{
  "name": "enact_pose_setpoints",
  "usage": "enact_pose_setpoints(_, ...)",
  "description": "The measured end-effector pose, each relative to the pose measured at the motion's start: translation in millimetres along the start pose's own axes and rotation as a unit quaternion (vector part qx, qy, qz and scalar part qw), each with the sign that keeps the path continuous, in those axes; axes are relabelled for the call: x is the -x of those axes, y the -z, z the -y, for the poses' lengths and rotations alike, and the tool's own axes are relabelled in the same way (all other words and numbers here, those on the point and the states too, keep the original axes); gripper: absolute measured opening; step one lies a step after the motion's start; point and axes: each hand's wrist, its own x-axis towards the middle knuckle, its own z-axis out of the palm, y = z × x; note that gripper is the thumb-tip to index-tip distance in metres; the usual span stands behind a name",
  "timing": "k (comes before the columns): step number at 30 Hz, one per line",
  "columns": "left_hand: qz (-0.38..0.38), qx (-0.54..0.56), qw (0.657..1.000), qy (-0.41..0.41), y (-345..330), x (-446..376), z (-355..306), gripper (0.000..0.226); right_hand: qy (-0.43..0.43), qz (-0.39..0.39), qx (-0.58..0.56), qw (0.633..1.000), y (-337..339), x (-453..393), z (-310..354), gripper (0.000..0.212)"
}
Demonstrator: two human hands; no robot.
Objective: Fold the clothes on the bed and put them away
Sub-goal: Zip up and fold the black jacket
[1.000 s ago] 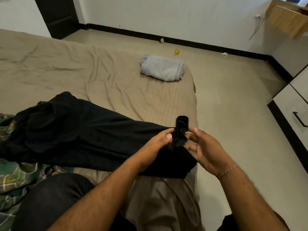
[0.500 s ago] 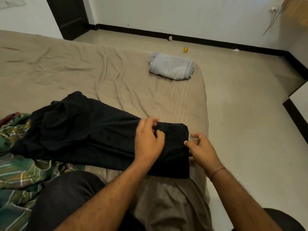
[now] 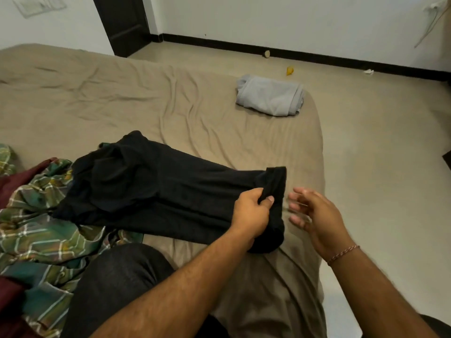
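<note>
Fingers (image 3: 264, 200) of my left hand (image 3: 249, 213) pinched shut on the hem end of the black garment (image 3: 158, 191); right hand (image 3: 314, 213) is just beside that end, fingers spread and loose, holding nothing. The garment lies stretched across the bed (image 3: 122, 98), narrow end by my hands near the bed's right edge, wider bunched end off to the left, overlapping the green plaid cloth (image 3: 44, 230). Status as I read it: one item done, the grey folded bundle (image 3: 269, 96) sitting at the far right corner of the bed, well apart from everything else. Black piece is only at the start, laid out long with no real fold in it yet. Plaid cloth and a maroon piece (image 3: 14, 184) beside it are crumpled, untouched. Nothing looks put away; the folded grey one is on the bed too. So roughly one of four folded, storage step entirely open.
</note>
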Motion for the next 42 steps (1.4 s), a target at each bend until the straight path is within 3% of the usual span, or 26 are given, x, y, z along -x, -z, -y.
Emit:
enact_pose_setpoints(2,0.039,0.102,0.994,0.006,-22,0,-19,0.017,-0.011,-0.017,-0.063,0.998,6,-1,3,0.029)
enact_pose_setpoints(5,0.146,0.256,0.955,0.047,-56,7,-52,0.022,-0.025,-0.006,-0.204,0.979,13,10,11,0.039)
enact_pose_setpoints(8,0.19,0.298,0.932,0.079,-59,4,-60,0.024,-0.005,0.019,-0.231,0.973,25,13,14,0.047)
enact_pose_setpoints(10,0.166,0.286,0.938,0.099,-36,-3,-52,0.023,0.035,0.021,-0.134,0.99,30,9,8,0.042)
enact_pose_setpoints(12,0.113,0.255,0.952,0.124,0,-15,-36,0.018,0.088,0.018,0.051,0.995,28,7,-1,0.034)
enact_pose_setpoints(15,0.024,0.155,0.977,0.147,57,-31,-11,0.015,0.154,0.077,0.292,0.941,15,4,-19,0.049)
enact_pose_setpoints(18,-0.09,-0.025,0.991,0.1,80,-38,-6,0.031,0.139,0.087,0.394,0.905,-12,4,-28,0.068)
enact_pose_setpoints(20,-0.14,-0.17,0.975,-0.004,74,-29,-11,0.047,0.119,0.031,0.36,0.925,-24,2,-32,0.076)
enact_pose_setpoints(22,-0.132,-0.221,0.961,-0.103,60,-14,-13,0.048,0.06,-0.007,0.216,0.974,-33,0,-31,0.078)
enact_pose_setpoints(24,-0.052,-0.206,0.972,-0.099,46,-2,-11,0.057,-0.012,-0.005,0.036,0.999,-38,-2,-27,0.053)
enact_pose_setpoints(26,0.025,-0.229,0.973,-0.026,37,2,-8,0.08,-0.046,0.043,-0.043,0.997,-46,4,-22,0.029)
enact_pose_setpoints(28,0.04,-0.234,0.971,0.008,35,-1,-9,0.085,-0.043,0.089,-0.032,0.995,-48,6,-24,0.033)
enact_pose_setpoints(32,-0.015,-0.148,0.989,0.014,57,-14,-8,0.018,-0.022,0.161,0.029,0.986,-59,15,-23,0.039)
enact_pose_setpoints(33,-0.013,-0.138,0.99,0.014,64,-18,-8,0.013,-0.013,0.165,0.033,0.986,-62,18,-20,0.039)
enact_pose_setpoints(38,0.021,-0.022,0.999,-0.011,126,-27,-38,0.019,0.016,0.124,-0.004,0.992,-63,13,-17,0.029)
enact_pose_setpoints(40,-0.026,-0.036,0.999,-0.011,172,-33,-47,0.017,0.012,0.126,0.004,0.992,-64,12,-24,0.024)
enact_pose_setpoints(42,-0.151,-0.159,0.976,-0.004,217,-39,-41,0.017,-0.01,0.134,0.01,0.991,-72,13,-31,0.023)
